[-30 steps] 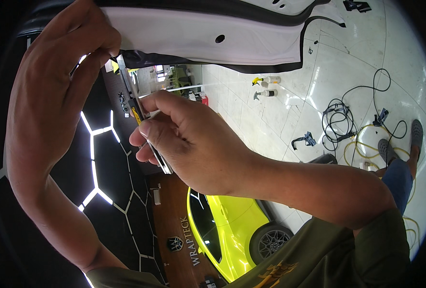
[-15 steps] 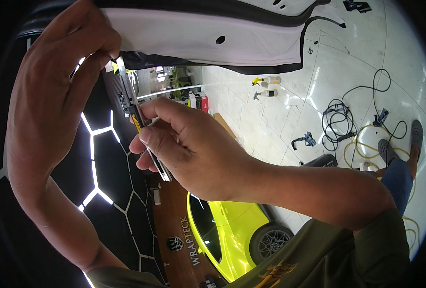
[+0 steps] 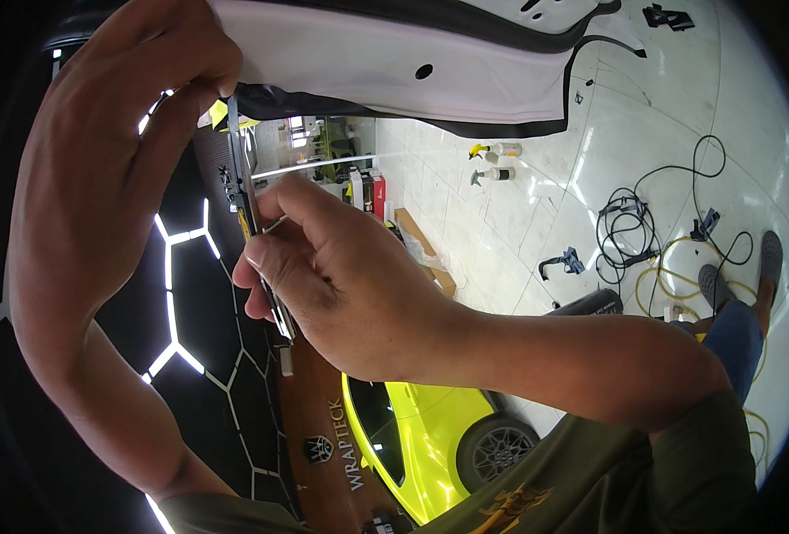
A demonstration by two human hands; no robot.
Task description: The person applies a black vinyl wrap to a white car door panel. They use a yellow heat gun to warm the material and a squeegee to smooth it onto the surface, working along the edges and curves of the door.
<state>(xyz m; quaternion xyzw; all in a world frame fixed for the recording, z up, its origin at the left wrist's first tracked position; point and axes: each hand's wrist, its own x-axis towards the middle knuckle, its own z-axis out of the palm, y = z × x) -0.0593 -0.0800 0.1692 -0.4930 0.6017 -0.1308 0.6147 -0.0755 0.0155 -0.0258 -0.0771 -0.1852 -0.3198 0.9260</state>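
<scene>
My right hand (image 3: 350, 276) grips a slim snap-off utility knife (image 3: 239, 169), thumb and fingers wrapped round its body. The knife's blade end points up and sits at the left end of a loose black film edge (image 3: 274, 103). That edge runs along the lower side of a white car panel (image 3: 350, 55) with a dark oval hole. My left hand (image 3: 136, 107) is bent over at the upper left, its thumb and fingers pinched together at the film's end. The pinch itself is partly hidden by the fingers.
Two spray bottles (image 3: 498, 173) stand on the pale tiled floor, with coiled black cable (image 3: 627, 230) and a yellow hose (image 3: 652, 283) farther right. A bright yellow-green car (image 3: 434, 427) is at the bottom. A person's feet (image 3: 771, 258) show at the right.
The right hand and knife have shifted slightly left, and the knife stands a little steeper. The left hand keeps its pinch. The panel appears slightly higher and farther right.
</scene>
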